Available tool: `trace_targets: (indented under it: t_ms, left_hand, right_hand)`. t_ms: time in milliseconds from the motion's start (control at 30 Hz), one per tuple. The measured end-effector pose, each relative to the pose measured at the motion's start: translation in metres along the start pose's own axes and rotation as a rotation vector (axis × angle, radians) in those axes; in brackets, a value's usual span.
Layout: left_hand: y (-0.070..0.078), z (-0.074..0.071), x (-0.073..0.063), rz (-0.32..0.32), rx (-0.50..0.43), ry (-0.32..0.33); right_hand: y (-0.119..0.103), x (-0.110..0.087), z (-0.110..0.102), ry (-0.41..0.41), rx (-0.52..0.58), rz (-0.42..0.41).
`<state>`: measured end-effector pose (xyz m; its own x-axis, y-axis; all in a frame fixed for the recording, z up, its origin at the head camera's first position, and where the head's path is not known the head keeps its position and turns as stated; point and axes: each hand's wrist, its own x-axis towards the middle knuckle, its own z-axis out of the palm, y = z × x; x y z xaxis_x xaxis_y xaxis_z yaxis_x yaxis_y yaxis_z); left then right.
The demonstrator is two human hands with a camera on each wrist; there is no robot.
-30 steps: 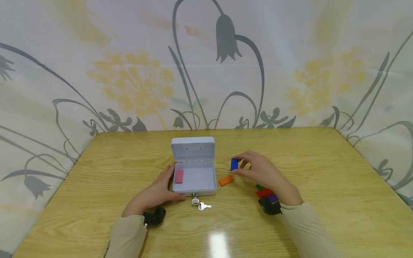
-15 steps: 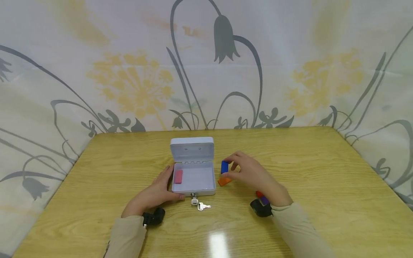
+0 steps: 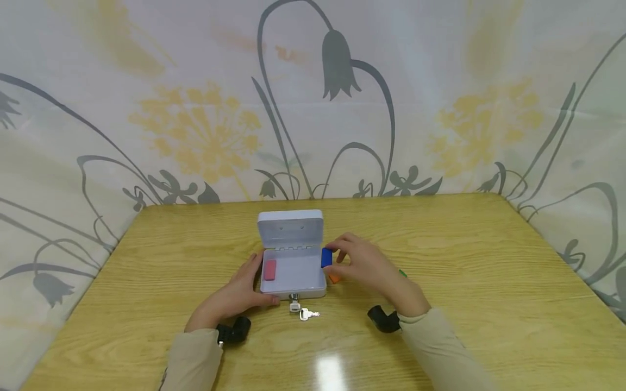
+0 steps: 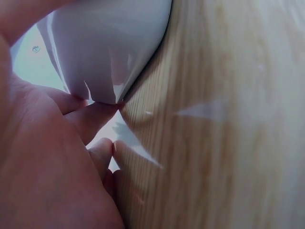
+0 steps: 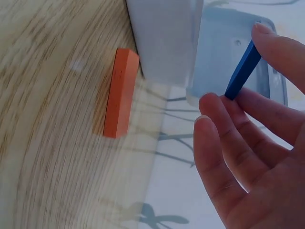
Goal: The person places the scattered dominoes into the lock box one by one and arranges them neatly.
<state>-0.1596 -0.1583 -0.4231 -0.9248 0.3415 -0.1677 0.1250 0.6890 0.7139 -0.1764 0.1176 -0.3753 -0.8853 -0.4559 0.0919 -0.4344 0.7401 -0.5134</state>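
A white cash box (image 3: 313, 294) stands on the table with its lid (image 3: 290, 231) raised. My left hand (image 3: 235, 293) holds its left side, thumb at the front corner and fingers along the side. Inside, at the left, lies a pink block (image 3: 270, 270). My right hand (image 3: 362, 264) pinches a blue block (image 3: 326, 257) between thumb and fingertips at the box's right rim. In the right wrist view the blue block (image 5: 244, 69) slants between the fingers, with the box wall (image 5: 167, 43) beyond. Below that hand an orange block (image 5: 120, 95) lies on the table beside the box.
One key (image 3: 294, 306) sits at the front lock, and another key (image 3: 309, 314) lies on the wooden table (image 3: 195, 233) beside it. A bit of a green block (image 3: 403, 273) shows past the right forearm. A flower-patterned cloth (image 3: 303, 125) rises behind the table.
My right hand has moved left with the blue block, from beyond the orange block to the box's right rim. My left hand stays on the box.
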Motion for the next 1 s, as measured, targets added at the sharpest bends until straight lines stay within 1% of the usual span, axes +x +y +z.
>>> trace_targets:
  t_ms: [133,333,467,700,833,1000]
  left_hand:
    - [-0.001,-0.001,0.001,0.003,0.01,0.002]
    - [-0.001,-0.001,0.0,-0.007,0.014,0.001]
    - [-0.001,0.0,-0.001,-0.013,0.013,-0.001]
    - [0.0,0.002,-0.003,-0.026,-0.001,0.008]
    - [-0.001,0.005,-0.001,-0.027,-0.01,0.013]
    - [-0.002,0.003,0.0,-0.031,-0.008,0.02]
  right_hand:
    - [-0.006,0.004,0.003,-0.009,0.01,-0.006]
    - [-0.013,0.01,0.006,-0.022,-0.009,-0.029]
    - [-0.018,0.014,0.009,-0.043,0.019,-0.031]
    - [-0.024,0.025,0.017,-0.075,0.028,-0.079]
    - [-0.026,0.028,0.018,-0.08,0.027,-0.078]
    - [-0.034,0.033,0.021,-0.081,0.011,-0.1]
